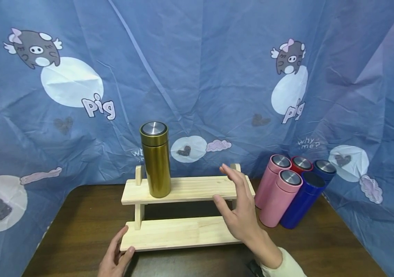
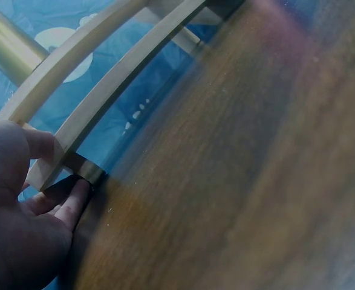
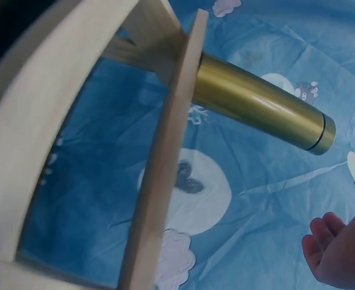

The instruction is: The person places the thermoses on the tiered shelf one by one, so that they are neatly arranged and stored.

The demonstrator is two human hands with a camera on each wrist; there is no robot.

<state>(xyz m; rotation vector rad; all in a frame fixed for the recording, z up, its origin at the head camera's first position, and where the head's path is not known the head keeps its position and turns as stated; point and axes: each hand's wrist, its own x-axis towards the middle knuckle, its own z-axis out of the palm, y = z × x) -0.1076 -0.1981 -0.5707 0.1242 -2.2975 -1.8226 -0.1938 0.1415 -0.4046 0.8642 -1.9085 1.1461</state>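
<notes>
A gold thermos bottle with a silver-topped lid (image 1: 158, 165) stands upright on the left part of the upper board of a two-tier wooden shelf (image 1: 169, 232). My left hand (image 1: 114, 259) grips the left end of the lower board, and the left wrist view shows fingers on both sides of that end. In front of the shelf's right side, my right hand (image 1: 241, 221) is raised with thumb and fingers apart, holding nothing. The right wrist view shows the gold bottle (image 3: 256, 103) well away from this hand (image 3: 340, 251).
Right of the shelf, several thermos bottles stand close together: two pink (image 1: 274, 206), one red (image 1: 301, 164) and two blue (image 1: 300, 204). The brown wooden table (image 1: 79, 223) carries everything. A blue cloth printed with pigs (image 1: 197, 77) hangs behind it.
</notes>
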